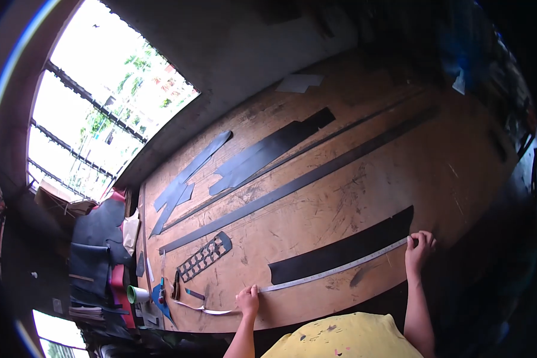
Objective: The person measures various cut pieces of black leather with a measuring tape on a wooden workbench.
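A white tape measure [334,271] is stretched along the near edge of a black strip of material [343,247] lying on the wooden table. My left hand [247,299] pinches the tape just past the strip's left end, and the tape's loose tail trails off to the left. At the other end, my right hand [420,246] grips the tape beside the strip's right corner. Between the hands the tape looks taut and nearly straight. The fingertips partly hide where each hand holds it.
Long dark strips [298,182] and cut dark pieces [259,155] lie farther back on the wooden table [364,191]. A perforated black template [204,256], small tools [175,285] and a green-white cup [137,293] are at the left. Folded material [92,262] hangs beyond the left edge.
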Action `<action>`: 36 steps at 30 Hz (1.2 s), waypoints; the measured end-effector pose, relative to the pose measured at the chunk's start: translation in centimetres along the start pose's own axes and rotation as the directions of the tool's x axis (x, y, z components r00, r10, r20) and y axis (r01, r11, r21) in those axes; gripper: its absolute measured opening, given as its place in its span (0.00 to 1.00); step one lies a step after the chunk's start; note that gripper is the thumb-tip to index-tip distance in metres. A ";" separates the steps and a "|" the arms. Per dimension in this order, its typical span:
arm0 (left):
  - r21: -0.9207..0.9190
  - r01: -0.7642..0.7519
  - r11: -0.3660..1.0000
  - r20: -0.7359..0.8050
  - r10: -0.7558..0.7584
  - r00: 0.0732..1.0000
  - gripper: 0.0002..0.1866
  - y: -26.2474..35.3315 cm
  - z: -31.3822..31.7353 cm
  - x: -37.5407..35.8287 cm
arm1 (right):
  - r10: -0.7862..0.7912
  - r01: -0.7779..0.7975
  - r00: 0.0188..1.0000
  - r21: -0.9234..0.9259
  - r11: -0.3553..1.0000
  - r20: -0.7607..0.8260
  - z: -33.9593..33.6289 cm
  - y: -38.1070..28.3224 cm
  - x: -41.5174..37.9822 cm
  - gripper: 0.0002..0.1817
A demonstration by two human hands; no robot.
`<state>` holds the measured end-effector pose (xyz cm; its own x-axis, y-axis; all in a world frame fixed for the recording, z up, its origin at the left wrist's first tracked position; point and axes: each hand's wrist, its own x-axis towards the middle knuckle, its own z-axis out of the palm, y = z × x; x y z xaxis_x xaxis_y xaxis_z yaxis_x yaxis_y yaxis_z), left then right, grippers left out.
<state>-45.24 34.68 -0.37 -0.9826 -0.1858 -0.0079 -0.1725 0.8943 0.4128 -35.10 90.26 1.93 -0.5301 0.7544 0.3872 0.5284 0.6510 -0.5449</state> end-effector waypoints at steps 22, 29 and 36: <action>0.157 -0.195 0.968 -0.290 0.234 0.928 0.18 1.4 1.0 -1.1 | -0.061 0.061 0.998 -0.081 0.995 -0.001 1.1 1.1 0.0 0.11; 0.157 -0.216 0.964 -0.287 0.254 0.924 0.18 1.6 0.7 -1.2 | -0.072 0.070 0.997 -0.086 0.994 -0.017 1.3 1.3 -0.1 0.12; 0.101 -0.204 0.974 -0.275 0.225 0.935 0.17 1.8 0.5 -1.2 | -0.091 0.090 0.996 -0.067 0.994 -0.018 1.4 1.2 0.0 0.13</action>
<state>-44.41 36.72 -0.03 -0.9380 -0.0849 0.3360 0.0257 0.9499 0.3116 -35.33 90.91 0.22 -0.5642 0.6932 0.4484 0.5221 0.7203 -0.4567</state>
